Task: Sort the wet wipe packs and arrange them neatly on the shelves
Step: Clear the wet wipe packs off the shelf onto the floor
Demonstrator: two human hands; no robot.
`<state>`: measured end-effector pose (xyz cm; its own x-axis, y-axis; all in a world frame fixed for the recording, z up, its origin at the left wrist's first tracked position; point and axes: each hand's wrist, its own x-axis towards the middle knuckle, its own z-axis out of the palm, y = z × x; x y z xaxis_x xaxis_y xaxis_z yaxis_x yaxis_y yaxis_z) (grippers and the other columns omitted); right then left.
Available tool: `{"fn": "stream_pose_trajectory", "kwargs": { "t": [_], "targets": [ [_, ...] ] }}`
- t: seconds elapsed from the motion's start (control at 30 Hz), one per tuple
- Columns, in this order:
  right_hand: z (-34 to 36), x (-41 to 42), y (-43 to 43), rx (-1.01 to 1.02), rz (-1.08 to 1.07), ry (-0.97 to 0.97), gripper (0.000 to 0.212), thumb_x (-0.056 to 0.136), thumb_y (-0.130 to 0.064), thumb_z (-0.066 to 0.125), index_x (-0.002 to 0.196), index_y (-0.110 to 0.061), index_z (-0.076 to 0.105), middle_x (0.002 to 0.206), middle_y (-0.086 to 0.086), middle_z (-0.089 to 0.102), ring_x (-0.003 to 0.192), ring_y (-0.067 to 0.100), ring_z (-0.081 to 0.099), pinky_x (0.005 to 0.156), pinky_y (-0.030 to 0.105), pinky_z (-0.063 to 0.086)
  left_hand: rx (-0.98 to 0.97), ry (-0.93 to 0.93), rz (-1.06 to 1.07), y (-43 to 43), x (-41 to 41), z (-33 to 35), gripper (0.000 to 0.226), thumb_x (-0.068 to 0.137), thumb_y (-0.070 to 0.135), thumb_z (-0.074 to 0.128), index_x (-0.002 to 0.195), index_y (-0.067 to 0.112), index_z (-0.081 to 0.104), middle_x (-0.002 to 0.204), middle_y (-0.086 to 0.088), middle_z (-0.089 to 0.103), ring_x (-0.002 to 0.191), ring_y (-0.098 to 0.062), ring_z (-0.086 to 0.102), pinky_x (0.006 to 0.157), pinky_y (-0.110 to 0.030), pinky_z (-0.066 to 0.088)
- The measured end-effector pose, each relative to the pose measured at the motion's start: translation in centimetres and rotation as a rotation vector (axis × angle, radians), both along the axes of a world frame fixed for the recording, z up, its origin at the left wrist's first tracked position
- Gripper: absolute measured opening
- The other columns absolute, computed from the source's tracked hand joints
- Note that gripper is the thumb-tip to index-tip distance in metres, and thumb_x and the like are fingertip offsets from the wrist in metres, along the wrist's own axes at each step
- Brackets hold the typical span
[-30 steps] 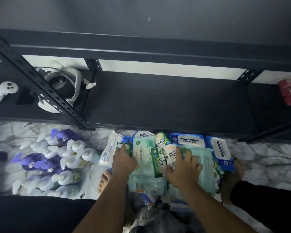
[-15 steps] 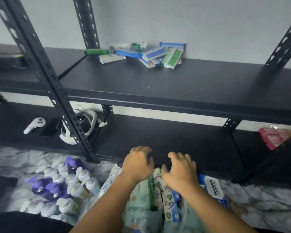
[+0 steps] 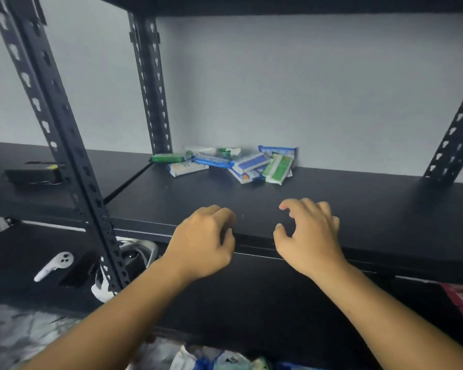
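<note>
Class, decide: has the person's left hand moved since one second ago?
Yes. The left hand rose from the floor packs to the front edge of the middle shelf.

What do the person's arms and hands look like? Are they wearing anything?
Both arms are bare. The left arm and right arm show no sleeves as far as the picture's edge. The left hand and right hand have no gloves, rings or watch that I can see. No bracelets or markings show either.
</note>
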<state>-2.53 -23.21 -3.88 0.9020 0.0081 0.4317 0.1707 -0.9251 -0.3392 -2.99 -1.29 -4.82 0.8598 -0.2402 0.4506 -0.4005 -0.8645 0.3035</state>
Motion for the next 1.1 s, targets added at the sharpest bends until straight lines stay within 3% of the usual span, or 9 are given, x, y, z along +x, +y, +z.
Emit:
{"fn": "stream_pose_trajectory", "kwargs": {
  "t": [0.17, 0.3, 0.43, 0.63, 0.73, 0.8, 0.97, 1.1],
  "targets": [
    [1.2, 7.5, 0.2, 0.012, -0.048, 0.102, 0.048, 0.087, -0.038, 0.056, 0.134, -0.031, 0.05, 0.134, -0.006, 0.05, 0.126, 0.024, 0.039, 0.1, 0.045, 0.037, -0.007, -0.012, -0.017, -1.0, 5.7, 0.8, 0.038, 0.083, 0.034, 0.046, 0.113, 0.02, 0.063, 0.109, 0.003, 0.063, 0.102, -0.024, 0.056, 0.085, -0.04, 0.051],
    [1.0, 14.2, 0.0, -0.119, -0.039, 0.171, 0.057, 0.09, -0.041, 0.05, 0.145, -0.029, 0.04, 0.148, -0.004, 0.035, 0.131, 0.027, 0.032, 0.099, 0.046, 0.034, 0.025, 0.007, 0.0, -2.2, 12.3, 1.5, 0.042, 0.086, 0.033, 0.051, 0.125, 0.019, 0.058, 0.123, 0.0, 0.058, 0.114, -0.024, 0.051, 0.093, -0.041, 0.049],
    [0.4, 19.4, -0.4, -0.192, -0.037, 0.245, 0.059, 0.096, -0.051, 0.04, 0.152, -0.041, 0.026, 0.161, -0.002, 0.017, 0.136, 0.032, 0.025, 0.103, 0.05, 0.03, 0.08, -0.001, 0.023, -4.1, 18.5, 2.0, 0.058, 0.087, 0.041, 0.038, 0.14, 0.019, 0.047, 0.142, -0.003, 0.048, 0.128, -0.03, 0.044, 0.101, -0.047, 0.045],
    [-0.7, 21.7, -1.1, -0.096, -0.196, 0.141, 0.039, 0.091, -0.059, 0.046, 0.114, -0.028, 0.051, 0.128, 0.002, 0.044, 0.118, 0.031, 0.043, 0.096, 0.05, 0.036, 0.194, -0.031, 0.136, -5.6, 22.9, -0.4, 0.061, 0.096, 0.05, 0.043, 0.149, 0.021, 0.035, 0.146, -0.003, 0.044, 0.131, -0.032, 0.039, 0.105, -0.046, 0.038],
    [-0.4, 22.1, -1.8, -0.051, -0.297, 0.139, 0.043, 0.084, -0.055, 0.058, 0.115, -0.024, 0.056, 0.111, 0.001, 0.039, 0.109, 0.029, 0.049, 0.092, 0.047, 0.038, 0.202, -0.094, 0.206, -5.8, 23.6, -0.5, 0.062, 0.094, 0.06, 0.045, 0.139, 0.019, 0.045, 0.137, -0.006, 0.044, 0.123, -0.032, 0.039, 0.099, -0.045, 0.038],
    [-0.3, 22.1, -2.2, 0.064, -0.343, 0.2, 0.051, 0.076, -0.046, 0.063, 0.12, -0.022, 0.051, 0.113, 0.003, 0.039, 0.108, 0.029, 0.051, 0.092, 0.046, 0.039, 0.224, -0.102, 0.244, -5.6, 23.8, -0.5, 0.06, 0.091, 0.065, 0.047, 0.129, 0.019, 0.053, 0.133, -0.007, 0.043, 0.121, -0.031, 0.039, 0.097, -0.044, 0.039],
    [0.5, 21.9, -2.7, 0.073, -0.46, 0.292, 0.067, 0.06, -0.046, 0.058, 0.123, -0.024, 0.047, 0.119, 0.005, 0.049, 0.113, 0.027, 0.05, 0.092, 0.045, 0.035, -0.029, 0.018, 0.206, -4.6, 23.4, -0.3, 0.053, 0.089, 0.06, 0.058, 0.124, 0.021, 0.051, 0.122, -0.008, 0.052, 0.113, -0.032, 0.05, 0.093, -0.044, 0.047],
    [0.4, 21.6, -3.1, 0.211, -0.253, 0.096, 0.05, 0.067, -0.033, 0.061, 0.117, -0.029, 0.058, 0.111, -0.001, 0.054, 0.101, 0.025, 0.055, 0.092, 0.043, 0.047, -0.255, 0.052, 0.181, -3.8, 23.1, 0.4, 0.055, 0.085, 0.042, 0.065, 0.134, 0.023, 0.048, 0.126, -0.001, 0.053, 0.114, -0.026, 0.055, 0.093, -0.037, 0.047]
  ]
}}
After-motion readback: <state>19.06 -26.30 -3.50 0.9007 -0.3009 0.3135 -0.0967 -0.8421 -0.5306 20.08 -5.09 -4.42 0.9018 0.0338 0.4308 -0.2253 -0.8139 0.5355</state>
